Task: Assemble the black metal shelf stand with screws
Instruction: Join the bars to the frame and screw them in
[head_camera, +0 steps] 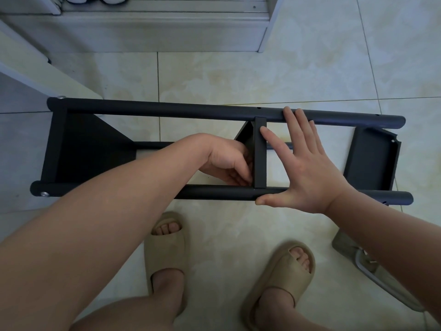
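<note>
L hand (pixel 228 163) curled by mid shelf (pixel 260 161), R hand (pixel 310 170) flat across rails (pixel 167 111)

The black shelf stand (pixel 57 149) lies on its side on the tiled floor (pixel 214 77). The right hand (pixel 307 170) is spread flat, with fingers on the far tube (pixel 167 110) and thumb on the near tube (pixel 214 191). The left hand (pixel 226 161) curls just beside the middle shelf (pixel 260 158); whether it holds something is hidden.

dim, soft light | faint shadows | wide-angle edge bending | sharp
</note>
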A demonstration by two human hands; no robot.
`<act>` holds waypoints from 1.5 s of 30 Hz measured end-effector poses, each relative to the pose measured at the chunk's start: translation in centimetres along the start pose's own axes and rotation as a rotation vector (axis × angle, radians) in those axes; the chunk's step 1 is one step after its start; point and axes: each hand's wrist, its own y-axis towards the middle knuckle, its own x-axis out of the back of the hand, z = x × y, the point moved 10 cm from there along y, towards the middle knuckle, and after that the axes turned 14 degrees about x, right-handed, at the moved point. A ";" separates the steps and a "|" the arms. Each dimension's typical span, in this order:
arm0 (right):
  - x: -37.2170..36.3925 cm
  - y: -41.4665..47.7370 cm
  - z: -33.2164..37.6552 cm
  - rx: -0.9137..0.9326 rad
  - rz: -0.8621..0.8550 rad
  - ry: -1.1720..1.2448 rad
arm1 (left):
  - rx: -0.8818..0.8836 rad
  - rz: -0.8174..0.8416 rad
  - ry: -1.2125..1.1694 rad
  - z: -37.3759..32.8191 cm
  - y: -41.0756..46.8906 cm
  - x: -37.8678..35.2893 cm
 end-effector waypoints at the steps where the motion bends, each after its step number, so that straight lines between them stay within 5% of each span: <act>1: 0.0 0.0 0.0 0.001 0.000 -0.001 | -0.003 0.002 0.002 0.0 0.0 0.0; 10: -0.1 -0.1 -0.1 0.019 -0.004 -0.008 | 0.167 -0.163 0.240 0.9 -0.9 2.1; 17: -0.5 -0.1 -0.4 -0.009 0.047 0.008 | 0.215 -0.588 0.444 0.0 -5.1 4.4; 22: -0.3 -0.8 0.1 -0.059 0.089 0.041 | 0.265 -0.626 0.457 2.4 -9.6 2.1; 26: -0.1 -1.8 0.4 -0.145 0.130 0.155 | 0.246 -0.662 0.604 3.7 -11.0 -1.2; 30: -0.5 -4.5 -0.1 -0.272 0.224 0.297 | 0.214 -0.940 0.747 3.1 -11.9 -2.3; 34: 0.2 -6.7 0.5 -0.260 0.309 0.175 | 0.212 -1.075 0.754 2.2 -13.2 -2.7; 40: 3.8 -7.9 0.9 -0.275 0.193 0.005 | 0.079 -1.260 0.739 -0.8 -16.3 -2.5; 45: 5.5 -7.6 1.3 -0.282 0.085 -0.066 | 0.015 -1.254 0.692 -1.6 -17.0 -1.8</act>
